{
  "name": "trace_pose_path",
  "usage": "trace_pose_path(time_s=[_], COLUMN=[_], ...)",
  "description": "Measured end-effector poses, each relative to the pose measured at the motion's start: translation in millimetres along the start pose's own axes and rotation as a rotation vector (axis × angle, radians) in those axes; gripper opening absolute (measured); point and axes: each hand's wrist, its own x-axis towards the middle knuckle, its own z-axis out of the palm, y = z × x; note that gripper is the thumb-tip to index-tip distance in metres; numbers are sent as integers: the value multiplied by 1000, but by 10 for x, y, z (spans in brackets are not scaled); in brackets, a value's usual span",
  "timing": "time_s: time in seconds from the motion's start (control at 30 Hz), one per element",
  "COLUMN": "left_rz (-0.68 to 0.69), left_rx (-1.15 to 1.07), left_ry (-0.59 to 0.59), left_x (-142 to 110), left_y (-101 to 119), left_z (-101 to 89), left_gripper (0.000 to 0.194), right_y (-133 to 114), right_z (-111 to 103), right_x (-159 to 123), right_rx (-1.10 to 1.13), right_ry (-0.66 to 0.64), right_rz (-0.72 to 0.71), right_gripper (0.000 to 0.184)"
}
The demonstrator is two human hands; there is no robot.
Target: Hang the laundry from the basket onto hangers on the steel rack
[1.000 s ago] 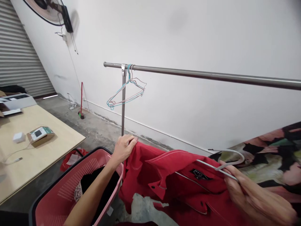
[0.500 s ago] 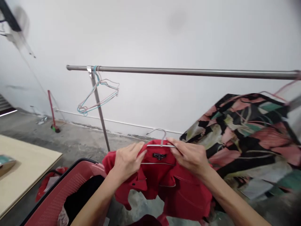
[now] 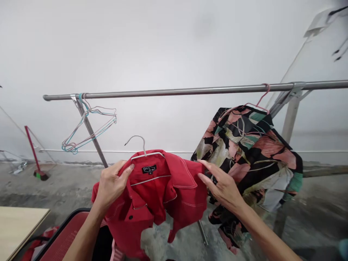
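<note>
A red jacket [image 3: 185, 174] with white stitching and a dark neck label hangs on a pale wire hanger [image 3: 144, 146], whose hook sticks up free above the collar. My left hand [image 3: 112, 185] is closed on the collar and the hanger's shoulder at the left, thumb in front. At the other shoulder, my right hand [image 3: 224, 185] holds the jacket's edge between thumb and forefinger. The jacket's front hangs open, and its lower part runs out of view.
A metal rail [image 3: 168, 92] crosses in front of the wall. Several empty wire hangers [image 3: 89, 127] hang at its left, a floral garment [image 3: 250, 152] on a pink hanger at its right. Below left are a pink basket [image 3: 63, 235], a pale board [image 3: 21, 226] and a broom [image 3: 35, 156].
The view has swung to the right. My right hand has moved from the hanger's neck out to the jacket's shoulder. The collar on that side now lies folded down over the hanger.
</note>
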Motion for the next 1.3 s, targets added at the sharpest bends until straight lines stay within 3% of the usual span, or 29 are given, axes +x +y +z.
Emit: trace_pose_path(time_s=[0.13, 0.27, 0.37, 0.47, 0.57, 0.8, 1.0, 1.17, 1.3], left_rz=[-24, -87, -73, -40, 13, 65, 128, 326, 302], left_rx=[-47, -78, -96, -82, -43, 10, -13, 84, 6], left_ry=[-15, 33, 11, 10, 33, 120, 30, 88, 98], left_x=[73, 84, 88, 112, 142, 224, 240, 224, 219], left_y=[46, 52, 72, 93, 93, 83, 27, -37, 43], left_z=[26, 27, 16, -4, -13, 32, -23, -63, -39], left_gripper=[35, 33, 35, 34, 33, 38, 34, 16, 25], right_y=[-15, -97, -82, 10, 86, 109, 105, 100, 132], right_z=[-32, -157, -89, 27, 54, -22, -65, -177, -180], right_x=[50, 171, 285, 382, 410, 330, 266, 262, 202], right_rx=[31, -104, -158, -65, -30, 205, 396, 427, 394], right_ry=[63, 147, 80, -16, -98, -301, -179, -240, -242], right_rz=[-15, -97, -162, -190, -214, 15, 178, 245, 279], right_gripper=[21, 38, 49, 26, 29, 29, 44, 52, 54])
